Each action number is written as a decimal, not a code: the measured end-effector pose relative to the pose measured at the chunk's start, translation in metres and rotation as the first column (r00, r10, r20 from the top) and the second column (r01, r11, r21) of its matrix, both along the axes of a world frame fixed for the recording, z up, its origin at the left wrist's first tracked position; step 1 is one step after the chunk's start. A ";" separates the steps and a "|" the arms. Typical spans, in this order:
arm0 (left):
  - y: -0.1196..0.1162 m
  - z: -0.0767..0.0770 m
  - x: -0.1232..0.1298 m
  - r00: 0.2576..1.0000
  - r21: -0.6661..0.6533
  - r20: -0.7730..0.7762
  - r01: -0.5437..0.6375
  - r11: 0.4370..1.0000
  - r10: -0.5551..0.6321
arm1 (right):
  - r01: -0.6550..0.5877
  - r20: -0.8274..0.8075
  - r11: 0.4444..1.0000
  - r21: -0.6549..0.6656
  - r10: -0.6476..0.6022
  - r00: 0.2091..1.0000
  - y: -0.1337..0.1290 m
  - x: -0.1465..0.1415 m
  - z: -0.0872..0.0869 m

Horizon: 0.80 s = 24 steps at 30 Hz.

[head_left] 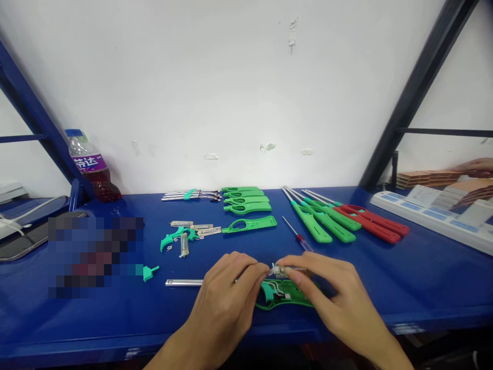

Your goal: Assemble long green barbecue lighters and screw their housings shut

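Note:
My right hand [335, 298] pinches a small clear lighter fuel tank [280, 271] between thumb and fingers, its white valve end pointing left. My left hand [227, 298] is closed, thumb and forefinger pressed together at that valve end; whatever they hold is too small to make out. Just beneath the fingers lies an open green lighter shell half [296, 294], with a teal trigger [267, 292] and white wires inside. A metal lighter tube [184, 282] sticks out to the left, its inner end hidden behind my left hand.
Several green shell halves [248, 207], metal tubes [188, 196], and loose fuel tanks [184, 245] lie farther back. To the right are a screwdriver [302, 240], green lighters [316, 226], red lighters [370, 226], and a power strip [435, 218]. A bottle [92, 167] leans at left. Another person's hand [477, 167] shows far right.

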State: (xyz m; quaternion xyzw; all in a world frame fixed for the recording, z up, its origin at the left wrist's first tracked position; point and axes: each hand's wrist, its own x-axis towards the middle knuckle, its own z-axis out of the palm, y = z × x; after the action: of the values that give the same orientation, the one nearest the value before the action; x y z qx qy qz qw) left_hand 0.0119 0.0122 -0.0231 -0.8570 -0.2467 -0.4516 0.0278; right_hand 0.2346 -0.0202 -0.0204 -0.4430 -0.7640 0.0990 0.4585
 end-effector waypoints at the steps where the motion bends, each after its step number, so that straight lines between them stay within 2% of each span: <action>1: 0.000 0.000 0.000 1.000 -0.001 0.003 0.005 1.000 -0.005 | -0.002 0.001 1.000 0.004 0.002 1.000 0.000 0.000 0.000; 7: -0.002 0.000 0.001 1.000 -0.026 -0.022 0.022 0.999 -0.023 | -0.002 -0.040 1.000 -0.017 0.001 0.999 0.000 -0.003 0.003; 10: -0.001 0.003 -0.001 0.999 -0.091 -0.032 0.021 0.996 -0.024 | 0.038 -0.052 0.999 -0.032 -0.040 0.998 0.002 -0.004 0.003; 12: 0.000 0.010 -0.006 1.000 -0.118 -0.031 -0.003 0.993 -0.001 | 0.071 -0.048 0.996 -0.057 -0.074 0.996 0.002 -0.004 0.002; 17: -0.005 0.038 -0.026 0.995 -0.084 -0.039 -0.091 0.992 0.088 | 0.121 -0.073 0.985 -0.127 -0.130 0.989 0.002 -0.002 0.002; 20: -0.006 0.046 -0.038 0.977 -0.148 -0.182 -0.142 0.979 0.114 | 0.127 -0.071 0.967 -0.221 -0.146 0.987 0.003 -0.002 0.003; 24: 0.001 0.041 -0.053 0.913 -0.276 -0.407 -0.149 0.950 0.025 | 0.128 -0.077 0.943 -0.308 -0.159 0.984 0.008 -0.003 0.004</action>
State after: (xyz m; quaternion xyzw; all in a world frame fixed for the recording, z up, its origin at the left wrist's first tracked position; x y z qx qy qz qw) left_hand -0.0412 0.0136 0.0178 -0.9129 -0.3401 -0.2232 -0.0331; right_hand 0.2319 -0.0125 -0.0166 -0.5569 -0.6813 0.2032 0.4295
